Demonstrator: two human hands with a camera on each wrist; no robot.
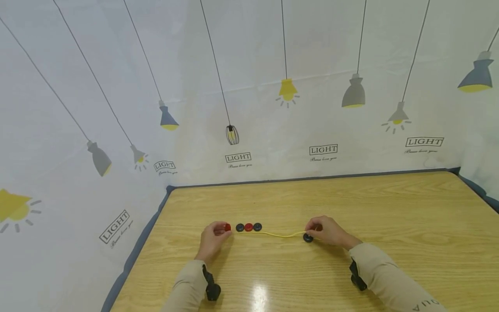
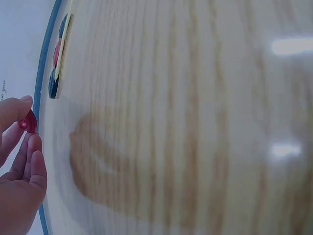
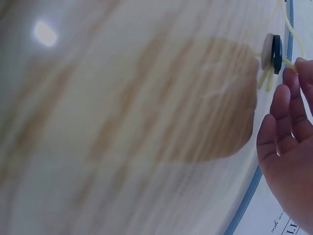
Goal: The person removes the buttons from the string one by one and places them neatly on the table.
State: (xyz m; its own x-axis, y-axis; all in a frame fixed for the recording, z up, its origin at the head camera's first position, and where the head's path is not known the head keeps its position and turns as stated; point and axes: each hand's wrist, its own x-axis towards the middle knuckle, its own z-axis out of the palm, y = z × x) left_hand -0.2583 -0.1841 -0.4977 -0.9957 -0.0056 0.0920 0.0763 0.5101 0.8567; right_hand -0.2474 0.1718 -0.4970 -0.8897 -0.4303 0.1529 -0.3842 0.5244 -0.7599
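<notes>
Both forearms were cut off at the near edge of the head view. On the wooden bench [image 1: 390, 208], the left hand [image 1: 213, 237] pinched a red button [image 1: 228, 227] between thumb and fingertips. The right hand [image 1: 329, 230] held the yellow cord [image 1: 273, 234] beside a dark button [image 1: 308, 238]; its grip was partly hidden, fingers curled. Just beyond the cord lay three buttons [image 1: 248, 227], dark, red, dark.
</notes>
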